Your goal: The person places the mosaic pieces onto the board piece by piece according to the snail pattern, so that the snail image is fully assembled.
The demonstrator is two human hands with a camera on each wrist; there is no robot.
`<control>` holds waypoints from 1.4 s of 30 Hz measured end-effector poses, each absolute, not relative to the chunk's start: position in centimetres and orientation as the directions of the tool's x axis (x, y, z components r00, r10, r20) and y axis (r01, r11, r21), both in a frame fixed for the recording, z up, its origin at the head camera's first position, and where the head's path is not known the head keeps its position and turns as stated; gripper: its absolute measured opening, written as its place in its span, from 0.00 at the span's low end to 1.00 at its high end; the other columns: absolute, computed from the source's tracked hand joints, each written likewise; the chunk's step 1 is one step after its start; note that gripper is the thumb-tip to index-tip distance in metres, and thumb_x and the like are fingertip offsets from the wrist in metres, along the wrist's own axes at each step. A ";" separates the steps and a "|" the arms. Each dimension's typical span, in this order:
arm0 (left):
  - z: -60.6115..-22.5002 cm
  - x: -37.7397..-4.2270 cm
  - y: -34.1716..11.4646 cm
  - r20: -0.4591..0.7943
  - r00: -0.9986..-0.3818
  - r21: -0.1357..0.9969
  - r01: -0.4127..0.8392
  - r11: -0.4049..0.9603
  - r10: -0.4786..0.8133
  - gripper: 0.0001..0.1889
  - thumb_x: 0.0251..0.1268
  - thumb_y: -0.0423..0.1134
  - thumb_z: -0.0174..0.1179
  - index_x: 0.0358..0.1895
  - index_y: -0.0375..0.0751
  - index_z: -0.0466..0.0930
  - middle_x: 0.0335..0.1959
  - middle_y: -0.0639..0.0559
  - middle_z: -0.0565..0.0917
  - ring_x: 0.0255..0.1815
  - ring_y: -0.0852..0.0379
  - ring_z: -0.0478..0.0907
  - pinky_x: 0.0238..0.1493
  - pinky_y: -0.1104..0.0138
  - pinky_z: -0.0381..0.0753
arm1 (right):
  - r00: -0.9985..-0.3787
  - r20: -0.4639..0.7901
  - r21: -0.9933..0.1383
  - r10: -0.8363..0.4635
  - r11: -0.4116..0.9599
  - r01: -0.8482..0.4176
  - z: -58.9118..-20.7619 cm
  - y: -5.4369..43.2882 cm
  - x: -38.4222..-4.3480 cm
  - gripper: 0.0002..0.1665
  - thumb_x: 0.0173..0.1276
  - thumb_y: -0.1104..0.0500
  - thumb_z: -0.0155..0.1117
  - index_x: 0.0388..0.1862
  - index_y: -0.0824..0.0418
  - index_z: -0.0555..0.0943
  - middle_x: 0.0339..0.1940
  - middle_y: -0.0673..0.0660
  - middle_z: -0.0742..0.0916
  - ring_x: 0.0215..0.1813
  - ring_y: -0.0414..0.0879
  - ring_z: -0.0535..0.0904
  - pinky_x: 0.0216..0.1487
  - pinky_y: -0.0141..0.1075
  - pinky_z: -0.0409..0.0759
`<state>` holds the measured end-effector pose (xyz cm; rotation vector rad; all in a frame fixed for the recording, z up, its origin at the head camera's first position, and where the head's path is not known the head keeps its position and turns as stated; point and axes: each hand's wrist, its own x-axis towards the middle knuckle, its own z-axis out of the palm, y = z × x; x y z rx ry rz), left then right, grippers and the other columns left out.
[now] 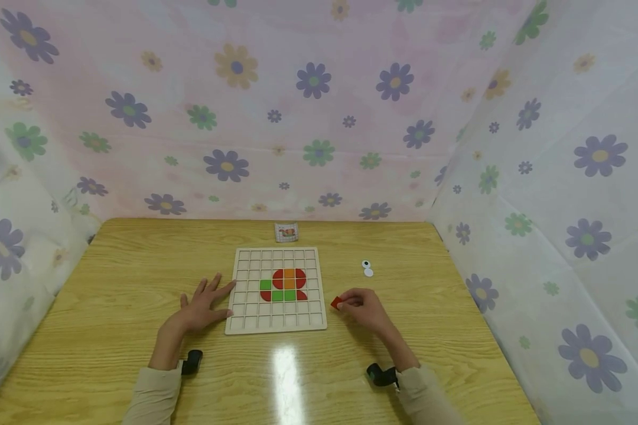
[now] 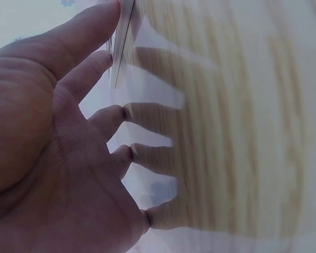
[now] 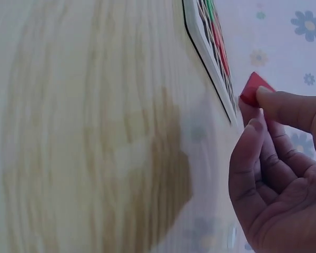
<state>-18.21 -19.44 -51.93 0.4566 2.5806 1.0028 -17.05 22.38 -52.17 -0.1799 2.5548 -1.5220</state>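
A pale wooden grid board (image 1: 247,323) lies mid-table, with green, red and orange pieces (image 1: 289,274) set in several of its cells. My left hand (image 1: 199,308) is spread at the board's left side, thumb and a finger touching its edge; the left wrist view shows the fingers (image 2: 108,118) straight with fingertips on the tabletop. Right of the board, my right hand (image 1: 365,308) pinches a small red piece (image 1: 336,303) between thumb and fingers. In the right wrist view the red piece (image 3: 254,88) shows a pointed corner; its full outline is partly covered by the thumb.
Behind the board lies a small picture card (image 1: 286,232) with a coloured figure on a grid. Two small round white pieces (image 1: 367,268), one with a black dot, lie to the board's right. Flowered cloth (image 1: 313,118) hangs around the wooden table (image 1: 138,265).
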 end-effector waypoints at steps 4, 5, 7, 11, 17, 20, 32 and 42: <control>-52.8 -18.4 -19.7 -0.176 -0.895 0.697 0.181 0.694 0.410 0.39 0.71 0.50 0.63 0.80 0.43 0.59 0.82 0.29 0.42 0.79 0.22 0.30 0.61 0.19 0.24 | -0.978 -0.071 -0.902 -0.194 0.430 -0.020 -52.2 21.2 -17.0 0.10 0.70 0.63 0.69 0.45 0.70 0.85 0.41 0.63 0.89 0.40 0.44 0.85 0.37 0.32 0.80; -53.1 -18.5 -19.8 -0.171 -0.896 0.698 0.184 0.692 0.411 0.39 0.71 0.50 0.63 0.80 0.44 0.58 0.82 0.29 0.42 0.79 0.22 0.30 0.61 0.19 0.23 | -0.979 -0.066 -0.906 -0.195 0.423 -0.023 -52.2 20.9 -17.0 0.10 0.69 0.64 0.69 0.45 0.70 0.85 0.41 0.63 0.89 0.40 0.44 0.85 0.37 0.32 0.80; -53.5 -18.6 -19.9 -0.163 -0.898 0.695 0.189 0.694 0.409 0.39 0.71 0.50 0.63 0.80 0.45 0.59 0.82 0.29 0.42 0.79 0.22 0.30 0.61 0.19 0.23 | -0.980 -0.066 -0.909 -0.190 0.415 -0.019 -52.3 20.4 -17.0 0.10 0.69 0.63 0.69 0.45 0.70 0.85 0.41 0.63 0.90 0.40 0.45 0.85 0.37 0.31 0.80; -54.0 -18.7 -20.0 -0.145 -0.902 0.697 0.199 0.689 0.407 0.39 0.71 0.51 0.63 0.80 0.46 0.59 0.82 0.29 0.43 0.79 0.22 0.31 0.61 0.19 0.23 | -0.983 -0.072 -0.911 -0.171 0.413 -0.005 -52.4 19.4 -17.2 0.10 0.68 0.62 0.71 0.44 0.68 0.86 0.40 0.61 0.90 0.39 0.43 0.85 0.36 0.30 0.79; -53.9 -18.7 -20.1 -0.136 -0.904 0.703 0.200 0.682 0.406 0.39 0.70 0.53 0.63 0.80 0.47 0.59 0.82 0.29 0.43 0.79 0.21 0.31 0.60 0.19 0.22 | -0.979 -0.069 -0.921 -0.193 0.390 -0.012 -52.7 18.0 -17.8 0.09 0.69 0.61 0.71 0.44 0.65 0.87 0.39 0.59 0.90 0.38 0.42 0.84 0.37 0.30 0.79; -53.6 -18.5 -20.0 -0.151 -0.905 0.699 0.186 0.691 0.397 0.38 0.71 0.50 0.63 0.80 0.46 0.59 0.82 0.29 0.43 0.80 0.22 0.31 0.61 0.20 0.23 | -0.977 -0.063 -0.923 -0.202 0.383 -0.020 -52.7 17.4 -18.2 0.10 0.69 0.60 0.71 0.44 0.65 0.87 0.39 0.57 0.90 0.37 0.42 0.83 0.38 0.29 0.79; -53.7 -18.7 -20.0 -0.147 -0.903 0.701 0.193 0.687 0.404 0.38 0.71 0.49 0.63 0.80 0.46 0.59 0.83 0.31 0.42 0.80 0.23 0.31 0.62 0.21 0.21 | -0.976 -0.012 -0.940 -0.218 0.335 -0.063 -52.6 15.5 -19.2 0.10 0.70 0.61 0.69 0.45 0.68 0.87 0.38 0.60 0.89 0.36 0.43 0.83 0.36 0.29 0.80; -54.0 -18.8 -20.1 -0.141 -0.904 0.705 0.195 0.681 0.404 0.39 0.70 0.53 0.63 0.80 0.47 0.59 0.83 0.31 0.43 0.80 0.23 0.30 0.61 0.20 0.21 | -0.974 -0.033 -0.960 -0.222 0.279 -0.031 -51.7 14.3 -19.5 0.13 0.71 0.64 0.68 0.49 0.73 0.86 0.41 0.65 0.90 0.41 0.63 0.85 0.34 0.37 0.84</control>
